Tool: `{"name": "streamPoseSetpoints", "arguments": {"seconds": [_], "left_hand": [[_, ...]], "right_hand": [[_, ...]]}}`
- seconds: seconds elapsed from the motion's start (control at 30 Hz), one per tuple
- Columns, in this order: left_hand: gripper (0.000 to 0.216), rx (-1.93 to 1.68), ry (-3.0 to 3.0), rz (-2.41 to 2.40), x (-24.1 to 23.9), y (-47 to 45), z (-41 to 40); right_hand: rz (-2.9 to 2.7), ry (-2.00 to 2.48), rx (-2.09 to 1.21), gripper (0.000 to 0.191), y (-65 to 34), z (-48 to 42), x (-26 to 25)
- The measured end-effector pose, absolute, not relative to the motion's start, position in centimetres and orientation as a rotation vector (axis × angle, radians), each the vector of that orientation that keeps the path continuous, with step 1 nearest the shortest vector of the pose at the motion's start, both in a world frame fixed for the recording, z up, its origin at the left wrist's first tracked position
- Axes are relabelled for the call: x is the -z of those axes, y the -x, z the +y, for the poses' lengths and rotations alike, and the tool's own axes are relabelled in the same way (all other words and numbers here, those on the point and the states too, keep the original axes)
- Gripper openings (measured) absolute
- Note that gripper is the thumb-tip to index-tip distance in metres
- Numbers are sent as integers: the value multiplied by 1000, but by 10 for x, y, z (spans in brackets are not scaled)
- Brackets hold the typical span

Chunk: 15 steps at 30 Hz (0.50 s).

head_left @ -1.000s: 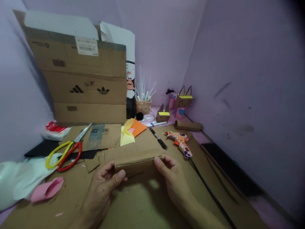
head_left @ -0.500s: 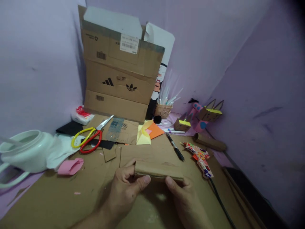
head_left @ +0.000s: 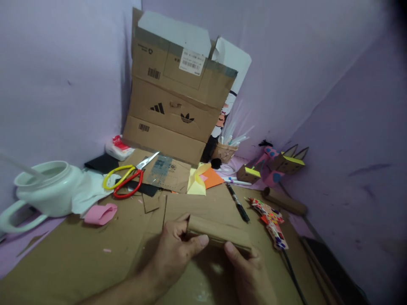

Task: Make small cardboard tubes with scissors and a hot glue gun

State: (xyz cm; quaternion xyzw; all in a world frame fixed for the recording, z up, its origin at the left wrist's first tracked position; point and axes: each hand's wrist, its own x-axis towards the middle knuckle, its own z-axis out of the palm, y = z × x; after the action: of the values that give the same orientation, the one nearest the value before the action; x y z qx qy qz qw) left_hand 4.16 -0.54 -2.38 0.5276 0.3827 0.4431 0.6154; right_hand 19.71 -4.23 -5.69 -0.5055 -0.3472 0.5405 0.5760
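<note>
A brown cardboard piece, curled into a roll (head_left: 219, 232), lies low in the middle, above a large cardboard sheet (head_left: 82, 258) that covers the work surface. My left hand (head_left: 176, 252) grips the roll's left end, thumb on the near side and fingers behind. My right hand (head_left: 248, 271) pinches its right end, thumb tip on the front edge. Both hands are closed on it.
Yellow-and-red scissors (head_left: 125, 180) lie to the left by a pink paper scrap (head_left: 100, 214) and a white jug (head_left: 47, 192). A black marker (head_left: 238, 203) and a patterned glue gun (head_left: 273, 222) lie right. Flattened boxes (head_left: 174, 89) lean on the wall behind; cardboard figures (head_left: 286, 163) stand far right.
The view has swung left and tilted, bringing the white jug into sight. My hands have kept hold of the cardboard piece, which now looks more tightly curled.
</note>
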Motion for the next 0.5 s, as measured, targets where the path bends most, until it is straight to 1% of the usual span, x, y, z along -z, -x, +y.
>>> {"name": "streamPoseSetpoints", "arguments": {"seconds": [0.07,0.17,0.27,0.37,0.5], "left_hand": [[15,-963,-1159,915,26,-43,-4],[14,-971,-1182,934,25,-45,-3],[10,-1054,-1287,889,21,-44,-6],[16,-1111,-1503,802,13,-42,-12],[14,-1125,-1774,791,7,-38,-15]], "right_hand": [[-823,1175,-1240,26,-195,-43,57],[-810,1126,-1280,25,-194,-43,56],[-758,1012,-1429,22,-196,-41,55],[-680,869,-1619,25,-200,-37,52],[-561,778,-1732,26,-199,-33,52]]}}
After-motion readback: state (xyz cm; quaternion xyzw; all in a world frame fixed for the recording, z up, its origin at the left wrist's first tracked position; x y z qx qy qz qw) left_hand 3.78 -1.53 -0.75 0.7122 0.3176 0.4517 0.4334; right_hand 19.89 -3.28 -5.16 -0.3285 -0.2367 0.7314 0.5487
